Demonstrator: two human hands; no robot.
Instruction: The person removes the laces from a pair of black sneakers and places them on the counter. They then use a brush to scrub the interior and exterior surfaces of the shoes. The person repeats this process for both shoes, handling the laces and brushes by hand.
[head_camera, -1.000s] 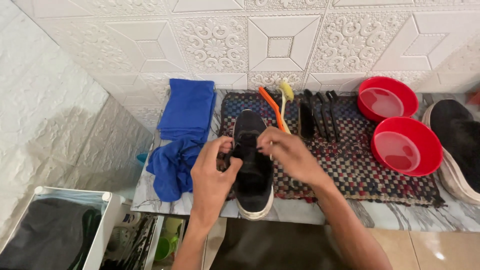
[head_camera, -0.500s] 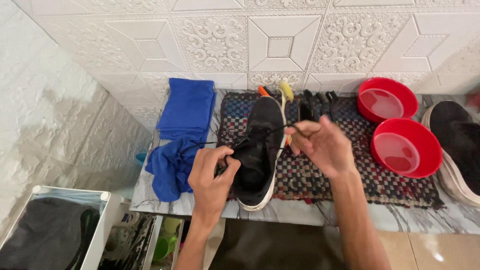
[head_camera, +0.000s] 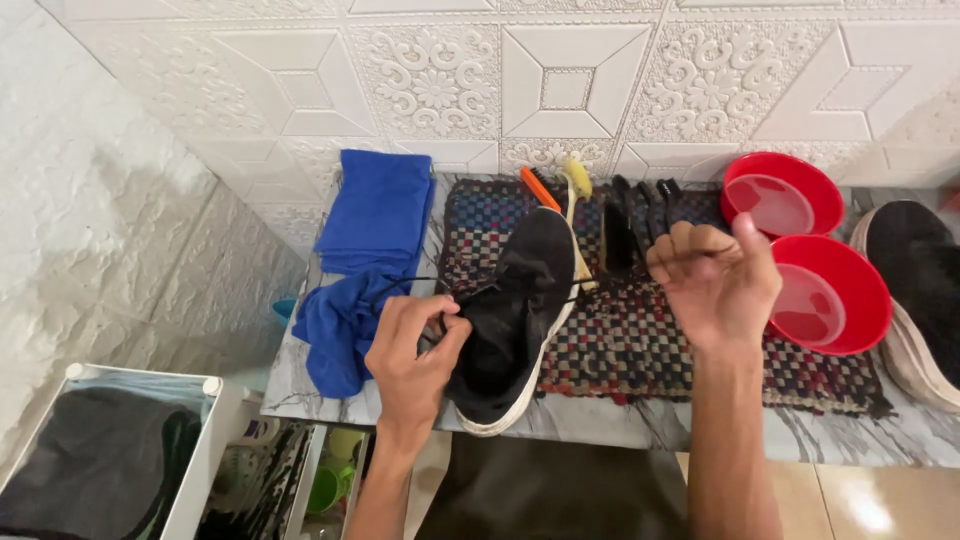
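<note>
While my left hand (head_camera: 415, 345) pins the black sneaker (head_camera: 515, 315) on the woven mat (head_camera: 650, 340), my right hand (head_camera: 715, 275) pinches its black shoelace (head_camera: 590, 292) taut; unlacing step; next needs steady pull.

The shoe (head_camera: 520, 310) is black with a white sole, the mat (head_camera: 650, 340) checkered, seemingly red, blue and white, cloths (head_camera: 375, 215) blue, bowls (head_camera: 830, 295) red.

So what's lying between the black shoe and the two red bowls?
In the head view, the checkered mat spans from black shoe to red bowls; the right hand hovers over it, pulling a black lace.
</note>
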